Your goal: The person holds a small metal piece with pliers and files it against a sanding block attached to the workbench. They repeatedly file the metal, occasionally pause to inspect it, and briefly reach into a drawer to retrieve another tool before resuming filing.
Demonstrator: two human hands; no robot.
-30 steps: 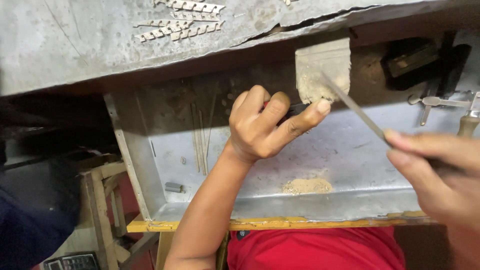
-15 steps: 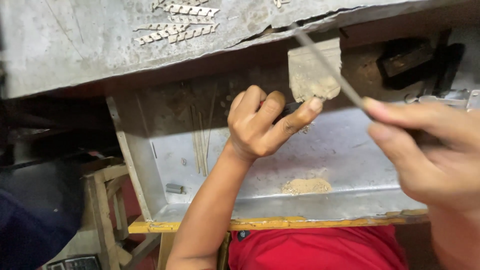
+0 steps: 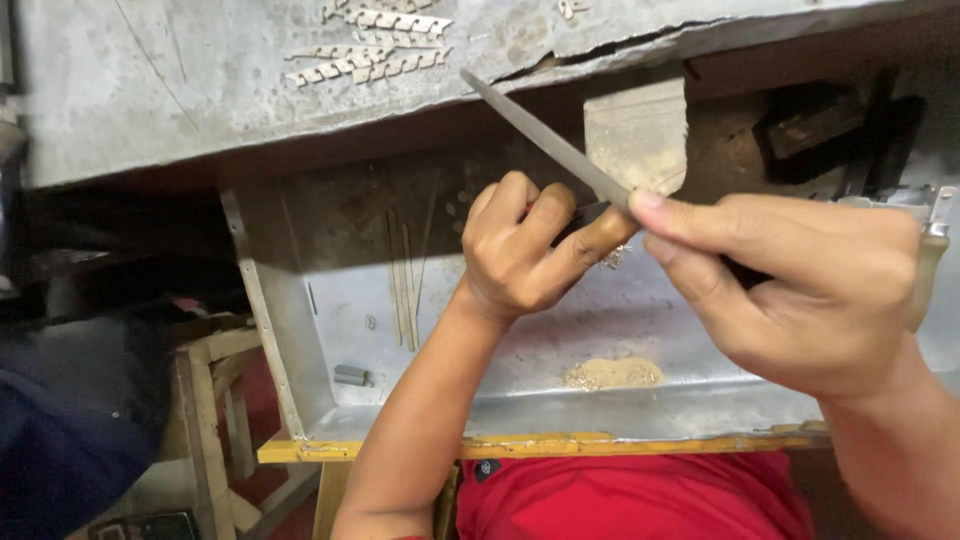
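At the far left, well away from the fingers, a bare wooden stool frame (image 3: pixel 215 400) stands beside the open grey sheet-metal drawer tray (image 3: pixel 300 330) under the scuffed grey metal bench top (image 3: pixel 180 90). Up on that top, above the fingers, lie several small silver ridged strips (image 3: pixel 370 45), too many and too small to count. Compared with half a second ago, the one long thin grey metal file (image 3: pixel 545 140) reaches farther up and left, its tip now over the bench edge. The left hand (image 3: pixel 525 255) is curled shut, thumb and fingers pinched on something small and dark pressed against the pale wooden bench peg (image 3: pixel 635 135); what it grips cannot be made out. Below those fingers the tray holds one small heap of tan filings (image 3: pixel 612 373), one little grey block (image 3: pixel 350 376) at its left and a few thin rods upright on its back wall. The right hand (image 3: pixel 800 290), larger in view than before, clamps the file's handle end.
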